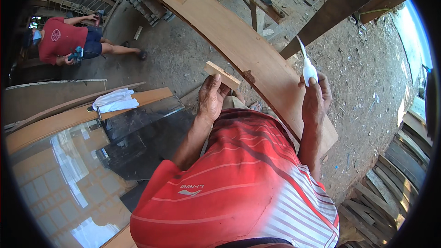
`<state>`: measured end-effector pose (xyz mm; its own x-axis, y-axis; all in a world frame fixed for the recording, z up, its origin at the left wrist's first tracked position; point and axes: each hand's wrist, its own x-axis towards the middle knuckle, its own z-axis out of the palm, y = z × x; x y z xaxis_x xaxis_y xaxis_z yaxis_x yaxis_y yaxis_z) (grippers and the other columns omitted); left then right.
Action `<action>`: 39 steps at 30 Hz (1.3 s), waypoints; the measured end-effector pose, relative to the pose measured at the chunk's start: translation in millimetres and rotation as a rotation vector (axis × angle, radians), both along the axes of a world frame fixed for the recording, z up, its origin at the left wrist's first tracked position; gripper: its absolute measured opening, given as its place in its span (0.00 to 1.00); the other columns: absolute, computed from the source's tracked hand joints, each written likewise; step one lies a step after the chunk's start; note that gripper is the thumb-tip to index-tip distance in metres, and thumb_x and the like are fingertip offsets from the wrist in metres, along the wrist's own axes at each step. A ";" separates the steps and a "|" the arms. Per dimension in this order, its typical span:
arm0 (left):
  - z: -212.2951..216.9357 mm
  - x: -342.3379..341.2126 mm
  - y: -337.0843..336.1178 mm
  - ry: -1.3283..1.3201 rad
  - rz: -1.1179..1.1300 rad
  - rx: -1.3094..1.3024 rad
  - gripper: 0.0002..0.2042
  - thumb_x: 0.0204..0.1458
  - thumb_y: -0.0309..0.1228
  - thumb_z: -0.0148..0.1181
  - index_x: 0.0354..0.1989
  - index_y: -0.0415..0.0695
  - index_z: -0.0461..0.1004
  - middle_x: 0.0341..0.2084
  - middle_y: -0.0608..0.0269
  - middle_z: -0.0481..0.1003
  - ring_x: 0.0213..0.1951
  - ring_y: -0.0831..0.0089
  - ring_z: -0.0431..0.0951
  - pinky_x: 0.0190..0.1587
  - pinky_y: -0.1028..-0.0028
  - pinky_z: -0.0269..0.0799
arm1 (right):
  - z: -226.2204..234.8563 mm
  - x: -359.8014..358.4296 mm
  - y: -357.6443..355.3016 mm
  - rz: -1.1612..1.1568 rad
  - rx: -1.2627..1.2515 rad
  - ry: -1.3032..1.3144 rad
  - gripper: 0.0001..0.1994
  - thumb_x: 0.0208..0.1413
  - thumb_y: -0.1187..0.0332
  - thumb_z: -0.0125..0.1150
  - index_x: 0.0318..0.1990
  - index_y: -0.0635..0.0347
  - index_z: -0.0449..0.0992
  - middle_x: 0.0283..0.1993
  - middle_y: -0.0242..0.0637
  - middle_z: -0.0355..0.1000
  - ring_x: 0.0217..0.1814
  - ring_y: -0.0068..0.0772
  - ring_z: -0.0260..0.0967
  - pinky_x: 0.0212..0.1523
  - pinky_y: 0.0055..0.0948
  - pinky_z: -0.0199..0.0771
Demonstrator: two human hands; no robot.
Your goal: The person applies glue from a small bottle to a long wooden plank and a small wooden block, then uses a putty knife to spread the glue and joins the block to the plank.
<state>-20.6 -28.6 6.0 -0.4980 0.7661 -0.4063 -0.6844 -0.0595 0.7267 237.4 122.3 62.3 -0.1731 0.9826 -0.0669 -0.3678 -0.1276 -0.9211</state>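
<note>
My left hand [212,97] is closed round a short wooden block [222,75], gripping it by its near side. Small dark marks dot the block's upper face. In my right hand [318,95] is a small white glue bottle [309,71] with a long thin nozzle, which points up and away from me. The thumb presses on the bottle's near end. Between and beyond both hands runs a long wooden board [257,57], its near end beside my right forearm. A rough brown patch [248,77] shows on the board's edge, close to the block.
At the far left a person in a red shirt [64,41] holds a teal power tool [76,55]. A glass-topped table [69,174] with a white cloth [115,100] stands to my left. A dark wooden post [340,14] slants at the upper right; scrap planks [376,193] lie lower right.
</note>
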 end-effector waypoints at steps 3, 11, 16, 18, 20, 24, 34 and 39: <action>16.2 -17.5 9.5 0.138 0.088 0.033 0.15 0.67 0.42 0.65 0.52 0.46 0.75 0.45 0.67 0.79 0.48 0.75 0.80 0.53 0.70 0.80 | 9.1 -2.8 -4.5 -0.018 0.007 0.012 0.13 0.67 0.69 0.63 0.53 0.68 0.77 0.46 0.41 0.79 0.45 0.30 0.75 0.55 0.32 0.72; 73.0 -77.1 112.1 0.701 0.034 0.071 0.20 0.67 0.43 0.65 0.56 0.38 0.74 0.45 0.63 0.80 0.45 0.77 0.80 0.45 0.71 0.82 | -4.8 24.8 -7.5 -0.114 0.078 -0.099 0.12 0.70 0.70 0.62 0.56 0.65 0.75 0.54 0.39 0.77 0.57 0.31 0.74 0.64 0.37 0.73; 78.5 -142.1 207.5 0.814 0.008 0.032 0.24 0.65 0.39 0.67 0.60 0.35 0.69 0.45 0.56 0.80 0.45 0.76 0.82 0.41 0.69 0.83 | -12.2 27.7 0.2 -0.183 0.058 -0.066 0.12 0.69 0.73 0.64 0.56 0.62 0.76 0.54 0.37 0.77 0.57 0.29 0.74 0.62 0.36 0.74; 72.6 -172.8 249.1 0.911 -0.038 -0.064 0.26 0.63 0.38 0.67 0.62 0.34 0.67 0.46 0.51 0.80 0.46 0.71 0.83 0.43 0.67 0.83 | -9.5 24.2 4.1 -0.230 0.049 -0.049 0.12 0.68 0.74 0.64 0.56 0.61 0.76 0.54 0.36 0.77 0.56 0.29 0.74 0.62 0.36 0.74; 60.9 -207.5 289.7 1.058 -0.116 -0.226 0.28 0.61 0.39 0.68 0.62 0.33 0.66 0.49 0.45 0.80 0.49 0.63 0.84 0.47 0.64 0.83 | -6.9 20.8 9.3 -0.261 0.029 -0.061 0.12 0.68 0.74 0.65 0.56 0.62 0.76 0.54 0.36 0.77 0.56 0.29 0.75 0.61 0.37 0.75; -2.8 -294.1 359.5 1.365 -0.290 -0.428 0.33 0.56 0.44 0.68 0.64 0.36 0.66 0.57 0.37 0.77 0.60 0.45 0.78 0.62 0.57 0.74 | -2.2 2.0 14.6 -0.294 -0.018 -0.073 0.13 0.66 0.76 0.66 0.56 0.62 0.77 0.52 0.35 0.79 0.54 0.26 0.75 0.59 0.33 0.75; -34.9 -331.2 422.2 1.838 -0.521 -0.617 0.22 0.57 0.44 0.57 0.49 0.38 0.81 0.51 0.38 0.81 0.55 0.41 0.79 0.59 0.54 0.75 | -1.4 -17.4 1.7 -0.392 -0.057 -0.262 0.17 0.62 0.75 0.72 0.56 0.63 0.77 0.50 0.35 0.79 0.51 0.27 0.76 0.57 0.32 0.75; 23.6 -297.6 378.4 1.711 -0.326 -0.441 0.26 0.61 0.47 0.65 0.57 0.36 0.78 0.55 0.44 0.81 0.55 0.55 0.82 0.59 0.64 0.76 | -9.1 -13.2 0.9 -0.403 -0.051 -0.207 0.17 0.61 0.80 0.71 0.57 0.61 0.77 0.53 0.37 0.80 0.55 0.28 0.77 0.57 0.31 0.77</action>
<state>-318.2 349.8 29.6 -0.4084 0.8980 0.1639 0.8232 0.2847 0.4913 224.3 123.2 53.2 0.2443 0.9635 -0.1096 -0.2063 -0.0588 -0.9767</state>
